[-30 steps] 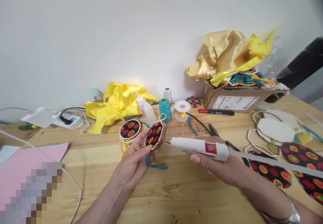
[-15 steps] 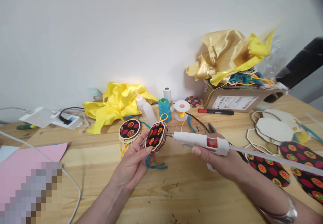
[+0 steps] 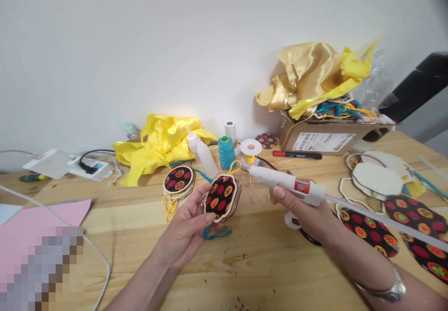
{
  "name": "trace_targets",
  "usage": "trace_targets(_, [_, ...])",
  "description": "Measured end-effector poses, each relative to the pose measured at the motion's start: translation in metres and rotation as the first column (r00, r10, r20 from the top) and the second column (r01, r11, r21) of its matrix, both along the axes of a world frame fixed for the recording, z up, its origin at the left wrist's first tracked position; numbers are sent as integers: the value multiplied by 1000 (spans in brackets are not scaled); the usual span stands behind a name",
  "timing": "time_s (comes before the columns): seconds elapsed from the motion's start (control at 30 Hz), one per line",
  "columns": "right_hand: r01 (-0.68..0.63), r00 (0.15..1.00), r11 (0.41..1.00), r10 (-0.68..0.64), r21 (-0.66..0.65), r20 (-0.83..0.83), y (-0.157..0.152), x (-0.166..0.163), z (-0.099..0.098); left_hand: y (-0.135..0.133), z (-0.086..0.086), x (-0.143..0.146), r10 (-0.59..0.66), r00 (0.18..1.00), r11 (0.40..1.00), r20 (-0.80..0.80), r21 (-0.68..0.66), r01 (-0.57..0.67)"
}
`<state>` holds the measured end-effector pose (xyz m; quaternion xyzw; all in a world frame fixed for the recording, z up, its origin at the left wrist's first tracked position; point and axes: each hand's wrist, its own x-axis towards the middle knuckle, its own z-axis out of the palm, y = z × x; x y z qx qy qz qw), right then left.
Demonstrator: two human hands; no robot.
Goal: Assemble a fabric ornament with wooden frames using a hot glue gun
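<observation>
Head view: 2 bare hands over 1 wooden table (image 3: 168, 278). In the left hand (image 3: 185, 227), 1 scalloped layered piece (image 3: 220, 199), grip narrow, thumb on the patterned front. Held up over the table near the middle of the view, patterned face toward the camera. At its top, 1 yellow loop (image 3: 231, 166); below, teal cord (image 3: 209, 236). Layers perhaps 3 or 4, too fine to count surely.

In the right hand (image 3: 304, 213), 1 white glue gun (image 3: 280, 181), grip closed around it, thumb on the near side. From its back end, 1 long glue stick (image 3: 378, 219). Nozzle pointing left, near the yellow loop, clear of the patterned face. On the right wrist, 1 silver bracelet (image 3: 388, 290).

Near the left hand, 1 round layered piece (image 3: 178, 180) on the table, yellow cords at its lower edge. Behind: 2 white squeeze bottles (image 3: 207, 159), 1 teal thread cone (image 3: 226, 154), 1 spool of yellow thread (image 3: 250, 147), 1 red-and-black marker (image 3: 297, 155), 1 patterned disc (image 3: 266, 141). Back right, 1 cardboard box (image 3: 290, 136) under gold cloth (image 3: 311, 70); back left, 1 heap of yellow satin (image 3: 161, 140). Far right, 3 dark patterned fabric pieces (image 3: 367, 231) beside pale cut-outs (image 3: 378, 179). Far left, 1 pink sheet (image 3: 52, 217).
</observation>
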<state>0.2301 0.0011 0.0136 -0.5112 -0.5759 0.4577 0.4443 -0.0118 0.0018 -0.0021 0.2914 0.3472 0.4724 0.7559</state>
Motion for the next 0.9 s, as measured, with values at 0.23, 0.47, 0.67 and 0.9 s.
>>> trace_targets(0.23, [191,968,976,-170,104,-184,10,9,3,-7,-3,6,-171,978,970,-121,156,189])
trace_targets(0.47, [-180,970,984,178,-7,166,9,6,15,-19,-9,10,-416,866,864,-276,178,472])
trace_targets(0.67, [-434,874,893,450,-124,184,3,2,9,-28,-6,12,-396,701,754,-593,226,617])
trace_targets(0.9, [-470,860,870,489,-148,147,2,1,7,-28,-5,11,-350,674,718,-651,276,639])
